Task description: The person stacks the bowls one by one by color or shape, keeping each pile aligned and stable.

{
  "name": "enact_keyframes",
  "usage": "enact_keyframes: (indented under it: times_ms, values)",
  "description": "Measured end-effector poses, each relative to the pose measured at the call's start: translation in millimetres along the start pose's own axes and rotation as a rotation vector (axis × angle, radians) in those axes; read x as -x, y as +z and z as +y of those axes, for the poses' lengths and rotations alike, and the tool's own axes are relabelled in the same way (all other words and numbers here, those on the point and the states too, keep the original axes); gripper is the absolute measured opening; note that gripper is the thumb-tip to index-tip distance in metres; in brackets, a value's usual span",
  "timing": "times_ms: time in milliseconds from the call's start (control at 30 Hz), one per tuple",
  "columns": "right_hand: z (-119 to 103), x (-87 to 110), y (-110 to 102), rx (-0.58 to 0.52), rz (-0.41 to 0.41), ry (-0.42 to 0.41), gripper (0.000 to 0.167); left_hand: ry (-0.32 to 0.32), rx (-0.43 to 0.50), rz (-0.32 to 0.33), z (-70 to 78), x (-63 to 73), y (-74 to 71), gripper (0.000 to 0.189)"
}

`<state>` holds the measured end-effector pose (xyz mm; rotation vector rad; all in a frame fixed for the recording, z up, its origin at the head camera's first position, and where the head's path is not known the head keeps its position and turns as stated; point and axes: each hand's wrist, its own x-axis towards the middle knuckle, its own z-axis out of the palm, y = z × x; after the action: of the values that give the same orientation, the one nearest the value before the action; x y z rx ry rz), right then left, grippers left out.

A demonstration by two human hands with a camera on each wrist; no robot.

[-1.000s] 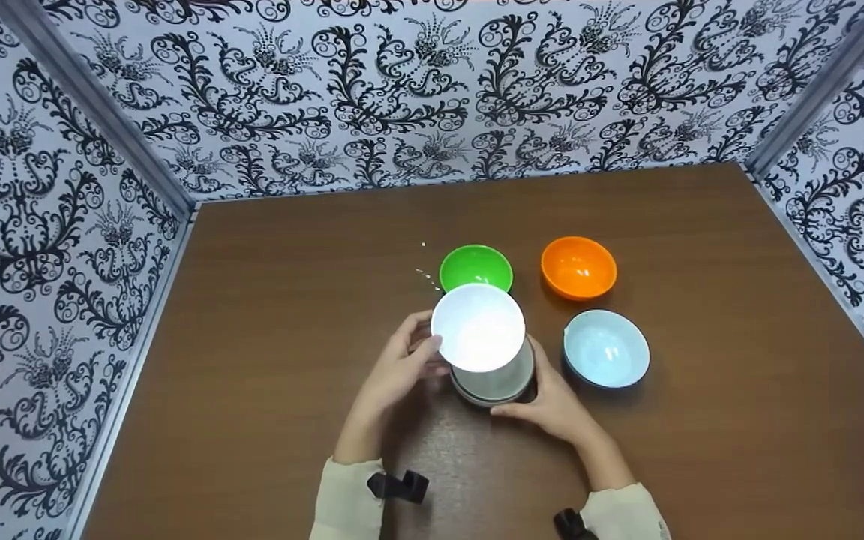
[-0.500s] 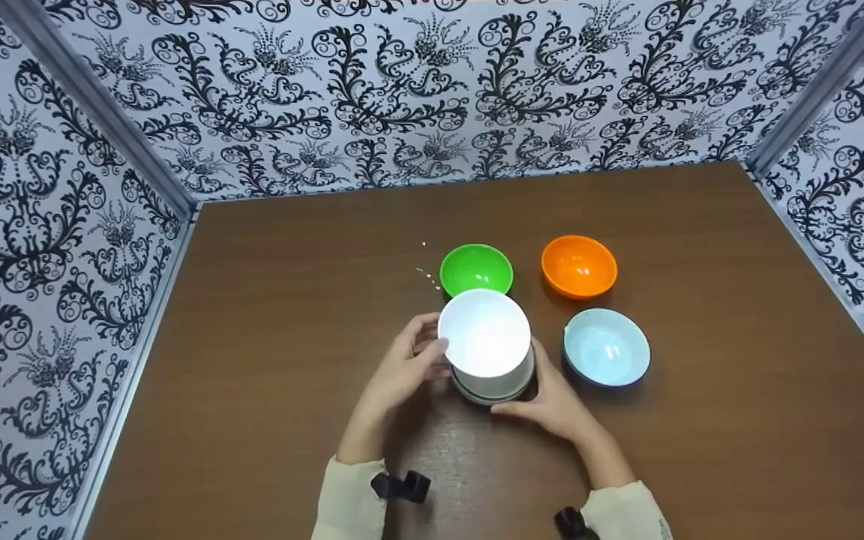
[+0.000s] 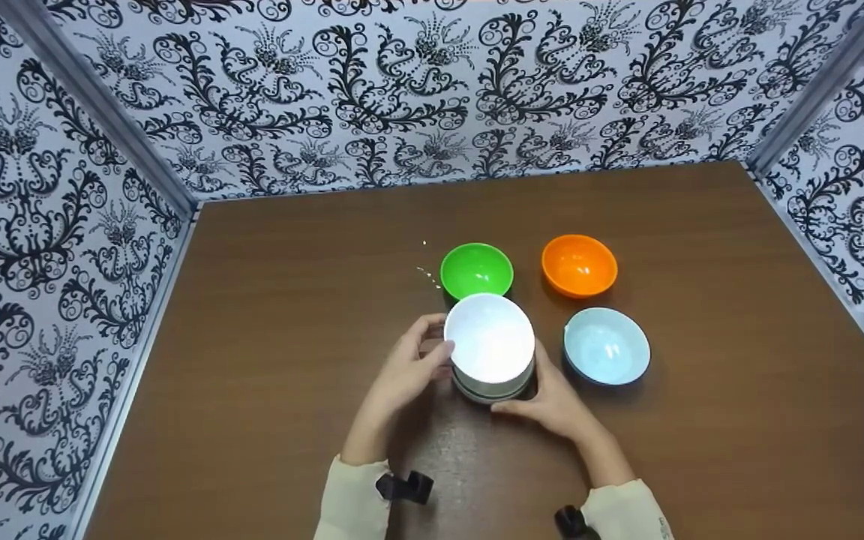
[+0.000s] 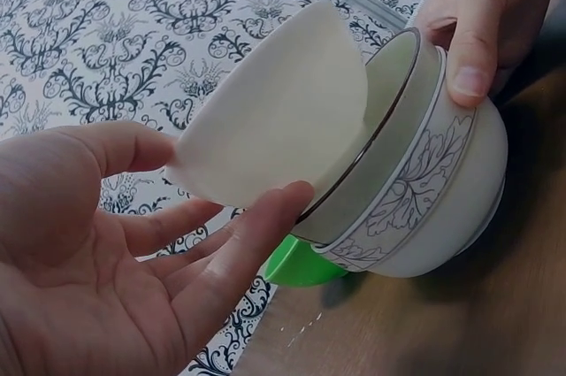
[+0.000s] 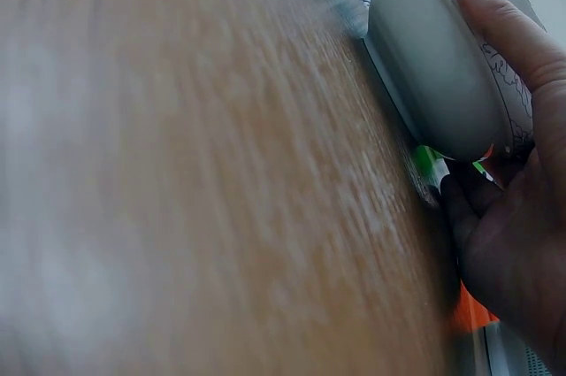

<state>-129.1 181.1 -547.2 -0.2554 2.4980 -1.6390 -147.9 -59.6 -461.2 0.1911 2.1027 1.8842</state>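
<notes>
My left hand (image 3: 408, 367) pinches a plain white bowl (image 3: 490, 337) at its left rim, thumb on one side and fingers on the other. In the left wrist view, that bowl tilts, its lower part just inside the mouth of a dark-rimmed bowl (image 4: 389, 150). The dark-rimmed one is nested in a white bowl with a grey leaf pattern (image 4: 416, 195), standing on the table. My right hand (image 3: 556, 405) grips this stack from the right, its thumb (image 5: 508, 31) against the patterned side. The white bowl covers most of the stack in the head view.
A green bowl (image 3: 476, 270) stands just behind the stack. An orange bowl (image 3: 580, 266) is at the back right, and a light blue bowl (image 3: 607, 346) lies right of my right hand. Small white flecks (image 3: 429, 276) dot the brown table (image 3: 289, 300). Patterned walls (image 3: 432, 90) surround it.
The white bowl has moved slightly right and toward me in my left hand, from partly over the stack to directly over its mouth. My right hand keeps its place.
</notes>
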Motion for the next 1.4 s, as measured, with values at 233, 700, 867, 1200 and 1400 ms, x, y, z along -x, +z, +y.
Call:
enact_keyframes:
  times_ms: [233, 700, 867, 1200, 1400]
  values:
    - [-0.2, 0.1, 0.2, -0.018, 0.008, -0.017, 0.127, 0.006, -0.062, -0.001, 2.3, 1.1, 2.2, 0.044]
    - [0.9, 1.2, 0.9, -0.008, 0.006, 0.017, 0.122, 0.035, -0.187, 0.027, 2.1, 2.3, 7.0, 0.039]
    - [0.9, 1.0, 0.9, -0.011, 0.009, 0.004, 0.121, 0.018, -0.213, 0.040, 4.6, 3.0, 8.4, 0.036]
    - [1.1, 0.7, 1.2, -0.027, 0.014, -0.019, 0.119, 0.057, -0.344, 0.110, 5.2, 3.5, 12.6, 0.031]
    - [3.4, 0.8, 1.9, -0.054, 0.020, -0.062, 0.116, 0.081, -0.509, 0.186, 6.6, 3.3, 17.7, 0.028]
